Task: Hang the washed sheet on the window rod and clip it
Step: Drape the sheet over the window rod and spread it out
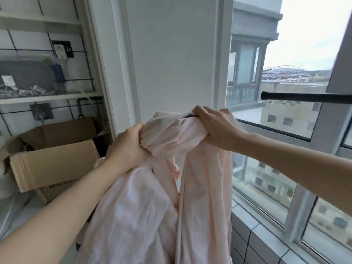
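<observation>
From the head camera, the left hand (129,144) is clenched around one end of a bunched roll of pale pink, damp-looking cotton sheet (200,187), and the right hand (211,123) grasps the other end, fingers curled over the folds. Between the two grips the cloth forms a thick twisted bundle; below them it hangs in two long falls out of the bottom of the picture. Up and to the right of the right-hand grip, well apart from the cloth, runs the thin black metal window rod (304,97), bare along its visible length. Left of the left-hand grip sits an open brown cardboard box (51,164). I judge the task barely begun: the sheet is lifted, but spreading, draping and clipping remain.
</observation>
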